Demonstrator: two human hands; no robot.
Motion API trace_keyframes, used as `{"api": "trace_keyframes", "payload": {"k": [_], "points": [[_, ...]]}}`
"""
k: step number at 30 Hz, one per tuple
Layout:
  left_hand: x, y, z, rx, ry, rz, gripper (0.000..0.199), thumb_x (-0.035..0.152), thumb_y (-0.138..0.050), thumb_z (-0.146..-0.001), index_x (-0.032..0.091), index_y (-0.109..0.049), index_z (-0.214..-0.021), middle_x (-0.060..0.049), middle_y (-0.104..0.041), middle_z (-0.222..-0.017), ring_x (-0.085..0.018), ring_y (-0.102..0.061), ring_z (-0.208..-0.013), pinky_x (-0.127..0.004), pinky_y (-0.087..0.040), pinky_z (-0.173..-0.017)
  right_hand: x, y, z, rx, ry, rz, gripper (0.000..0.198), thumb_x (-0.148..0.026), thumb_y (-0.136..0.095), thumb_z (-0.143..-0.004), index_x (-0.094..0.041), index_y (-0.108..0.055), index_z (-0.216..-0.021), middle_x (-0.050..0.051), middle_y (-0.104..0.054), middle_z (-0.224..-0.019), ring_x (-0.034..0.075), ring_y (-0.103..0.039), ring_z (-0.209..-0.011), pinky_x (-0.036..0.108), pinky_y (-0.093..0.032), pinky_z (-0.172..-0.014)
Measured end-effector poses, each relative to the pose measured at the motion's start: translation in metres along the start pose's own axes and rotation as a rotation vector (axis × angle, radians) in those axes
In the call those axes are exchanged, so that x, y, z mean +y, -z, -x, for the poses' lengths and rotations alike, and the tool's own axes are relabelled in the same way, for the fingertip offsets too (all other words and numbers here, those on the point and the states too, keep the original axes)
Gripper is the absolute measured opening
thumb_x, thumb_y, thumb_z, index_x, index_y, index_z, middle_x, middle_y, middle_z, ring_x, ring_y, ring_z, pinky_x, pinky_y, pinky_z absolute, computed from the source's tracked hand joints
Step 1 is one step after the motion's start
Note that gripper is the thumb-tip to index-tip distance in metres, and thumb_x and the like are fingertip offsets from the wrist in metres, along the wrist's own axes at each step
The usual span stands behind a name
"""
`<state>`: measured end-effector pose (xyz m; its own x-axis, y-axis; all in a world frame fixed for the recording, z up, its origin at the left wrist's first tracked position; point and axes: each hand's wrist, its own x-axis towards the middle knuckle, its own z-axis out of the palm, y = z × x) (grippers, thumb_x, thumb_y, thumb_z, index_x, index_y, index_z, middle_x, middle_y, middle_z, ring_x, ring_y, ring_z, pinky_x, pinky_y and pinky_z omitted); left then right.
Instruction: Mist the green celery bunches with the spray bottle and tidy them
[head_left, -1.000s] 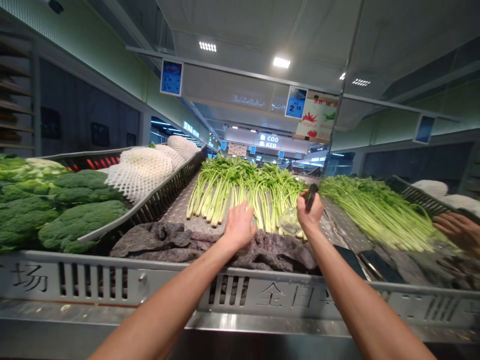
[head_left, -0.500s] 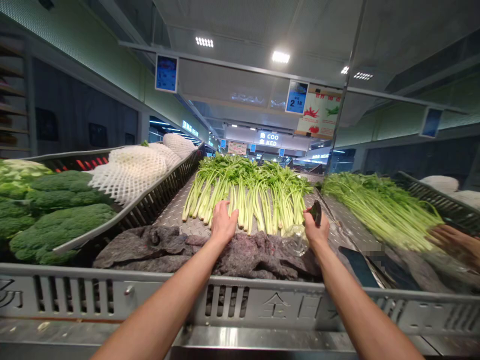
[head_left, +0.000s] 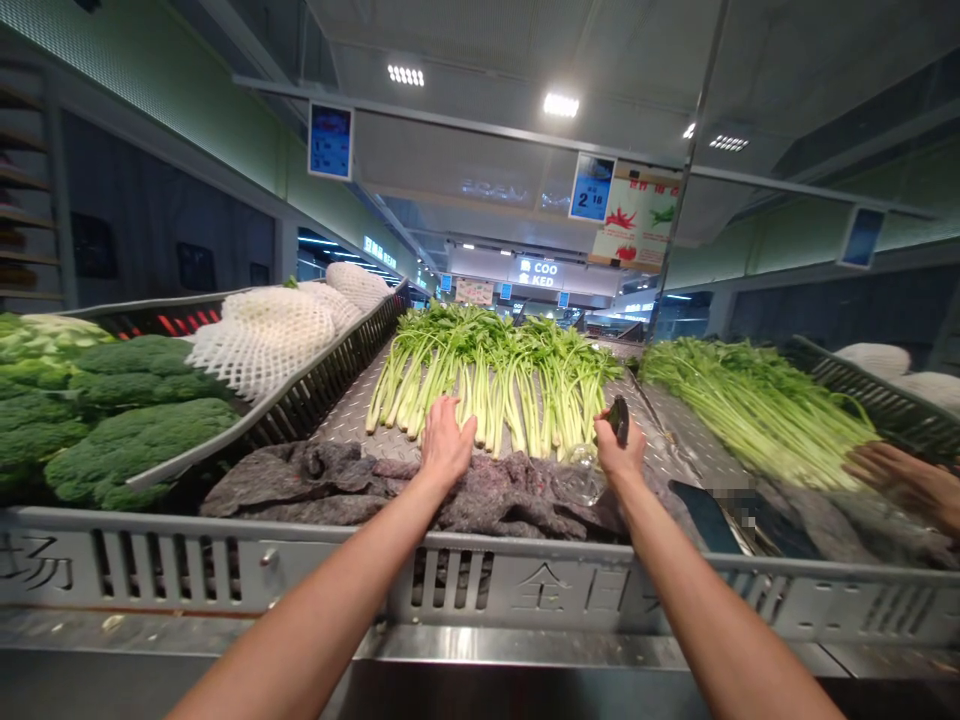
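Green celery (head_left: 517, 390) lies in a row, leaves away from me and pale stalk ends toward me, on a patterned metal surface. My left hand (head_left: 447, 440) rests at the near ends of the stalks, its fingers extended forward and holding nothing visible. At the right end of the row, my right hand (head_left: 621, 450) is closed round a clear bottle (head_left: 583, 478) with a black top that looks like a spray head. The bottle tilts, its rounded clear body pointing left over a crumpled dark grey cloth (head_left: 502, 495).
A grey slotted crate wall (head_left: 337, 545) runs along the front. Broccoli (head_left: 142, 440) and white net-wrapped produce (head_left: 262, 335) fill the left side. At right, a mirror (head_left: 750, 400) reflects celery and a hand; a dark flat object (head_left: 705, 515) lies before it.
The view has shifted slightly, so the crate front sits higher in the picture. My right hand, with the bottle, appears a little further left. My left hand stays at the stalk ends.
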<state>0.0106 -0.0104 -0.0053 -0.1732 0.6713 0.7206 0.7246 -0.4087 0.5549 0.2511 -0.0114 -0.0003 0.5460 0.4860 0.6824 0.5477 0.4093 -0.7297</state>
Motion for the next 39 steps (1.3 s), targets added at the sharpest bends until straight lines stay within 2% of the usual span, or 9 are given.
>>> {"api": "trace_keyframes", "payload": {"k": [9,15,18,22,25,31,39], "points": [[0.003,-0.001,0.002,-0.056,0.007,-0.010,0.036,0.029,-0.040,-0.076,0.014,-0.045,-0.108,-0.013,-0.043,-0.120,-0.024,-0.038,-0.116,-0.043,-0.033,-0.095,-0.003,0.001,0.000,0.045,-0.013,0.009,0.028,-0.035,-0.047,-0.059,-0.017,-0.059,-0.076,0.003,-0.058,-0.068,0.019,-0.052,-0.066,0.031,-0.039,-0.066],[0.002,-0.002,0.003,-0.057,0.001,-0.018,0.037,0.029,-0.040,-0.076,0.012,-0.045,-0.108,-0.014,-0.045,-0.119,-0.025,-0.040,-0.113,-0.043,-0.035,-0.093,-0.006,0.003,0.001,0.115,0.043,0.014,0.029,-0.033,-0.046,-0.057,-0.017,-0.057,-0.079,0.005,-0.060,-0.076,0.020,-0.053,-0.071,0.032,-0.038,-0.071],[0.003,-0.002,0.003,-0.074,0.015,-0.025,0.037,0.029,-0.040,-0.076,0.012,-0.045,-0.109,-0.013,-0.045,-0.118,-0.024,-0.041,-0.112,-0.042,-0.036,-0.092,-0.009,0.004,0.002,0.070,0.060,-0.008,0.028,-0.032,-0.045,-0.057,-0.018,-0.057,-0.078,0.004,-0.060,-0.077,0.020,-0.053,-0.072,0.031,-0.038,-0.071],[0.004,0.000,0.004,-0.087,0.028,-0.035,0.037,0.029,-0.041,-0.076,0.012,-0.045,-0.109,-0.013,-0.046,-0.118,-0.024,-0.042,-0.111,-0.041,-0.036,-0.092,-0.012,0.004,0.004,0.001,-0.004,0.010,0.026,-0.033,-0.045,-0.058,-0.018,-0.058,-0.075,0.003,-0.059,-0.071,0.019,-0.053,-0.069,0.031,-0.038,-0.069],[0.005,0.000,0.004,-0.086,0.032,-0.041,0.037,0.028,-0.041,-0.075,0.013,-0.045,-0.109,-0.013,-0.045,-0.118,-0.024,-0.042,-0.111,-0.040,-0.036,-0.092,-0.011,0.003,0.004,0.015,-0.027,0.026,0.027,-0.034,-0.046,-0.058,-0.018,-0.058,-0.075,0.003,-0.059,-0.070,0.019,-0.052,-0.067,0.031,-0.038,-0.068],[0.006,0.000,0.004,-0.093,0.030,-0.034,0.037,0.028,-0.041,-0.075,0.013,-0.045,-0.109,-0.012,-0.045,-0.118,-0.024,-0.042,-0.111,-0.041,-0.036,-0.092,-0.005,0.002,0.002,0.060,0.015,0.044,0.030,-0.034,-0.045,-0.058,-0.018,-0.056,-0.080,0.004,-0.059,-0.077,0.020,-0.053,-0.073,0.032,-0.038,-0.071],[0.008,0.002,0.006,-0.088,0.034,-0.030,0.037,0.029,-0.041,-0.075,0.014,-0.044,-0.109,-0.012,-0.046,-0.118,-0.024,-0.041,-0.112,-0.041,-0.035,-0.093,-0.006,0.002,0.002,0.033,0.026,0.069,0.029,-0.033,-0.046,-0.058,-0.018,-0.057,-0.080,0.004,-0.059,-0.077,0.020,-0.052,-0.071,0.032,-0.038,-0.070]]}}
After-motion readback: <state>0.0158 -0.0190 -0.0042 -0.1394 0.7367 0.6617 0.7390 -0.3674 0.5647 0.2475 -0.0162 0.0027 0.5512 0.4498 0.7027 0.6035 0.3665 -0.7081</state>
